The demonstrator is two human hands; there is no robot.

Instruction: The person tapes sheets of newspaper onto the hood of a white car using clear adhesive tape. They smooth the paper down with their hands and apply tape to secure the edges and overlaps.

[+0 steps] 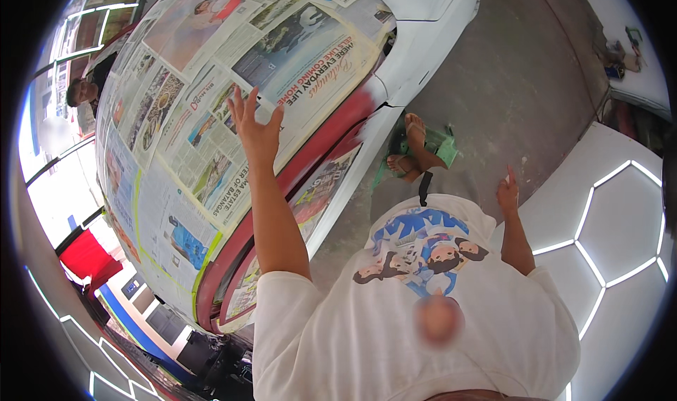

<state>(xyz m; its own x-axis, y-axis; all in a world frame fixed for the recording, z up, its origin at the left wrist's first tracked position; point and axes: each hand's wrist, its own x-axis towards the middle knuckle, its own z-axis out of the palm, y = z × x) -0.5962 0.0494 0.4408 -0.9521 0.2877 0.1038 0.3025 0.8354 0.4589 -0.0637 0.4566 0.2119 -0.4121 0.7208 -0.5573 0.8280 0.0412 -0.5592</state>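
My left hand (255,124) is raised over newspaper sheets (211,129) that cover the top of a car, its fingers spread and nothing in them. Whether the fingertips touch the paper, I cannot tell. Yellowish tape (199,277) runs along the paper's edge, beside a bare red strip of car body (317,143). That red fades into the white body panel (416,62). Lower down, more paper (321,193) masks the side window. My right hand (508,193) hangs by my side, fingers mostly curled; something small and pale may be in it.
My sandalled feet stand on a green stool (444,146) above the grey floor (508,83). To the right is a panel with glowing hexagon lines (620,225). Another person (84,90) is beyond the car. A red cloth (88,260) hangs at left; small items (620,59) lie far right.
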